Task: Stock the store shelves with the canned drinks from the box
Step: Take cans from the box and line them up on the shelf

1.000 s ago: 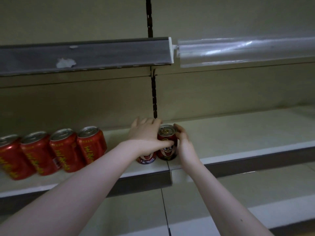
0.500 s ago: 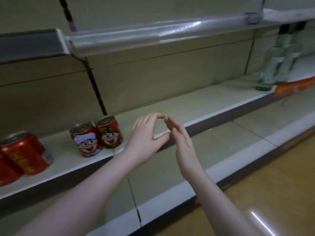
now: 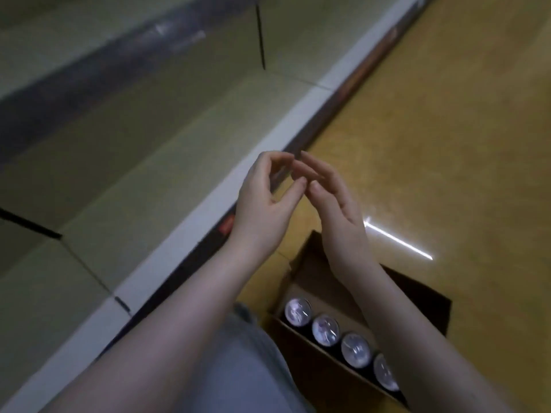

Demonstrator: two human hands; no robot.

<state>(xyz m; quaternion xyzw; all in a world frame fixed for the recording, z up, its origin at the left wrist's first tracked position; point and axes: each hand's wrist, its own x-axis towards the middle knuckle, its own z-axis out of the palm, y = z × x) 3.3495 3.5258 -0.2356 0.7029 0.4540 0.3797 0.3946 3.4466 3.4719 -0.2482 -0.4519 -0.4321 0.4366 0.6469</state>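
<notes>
As the box (image 3: 319, 274) is sitting on the floor (image 3: 447, 129) by the shelf (image 3: 134, 162), the left hand (image 3: 262, 204) and right hand (image 3: 334, 201) are hovering empty, loosely open.

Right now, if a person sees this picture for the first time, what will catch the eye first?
First the two bare hands, left hand and right hand, raised mid-frame, empty, fingertips close together. Below them, at lower right, an open cardboard box shows a row of four silver can tops. A bright streak of light crosses the yellow floor at right.
</notes>
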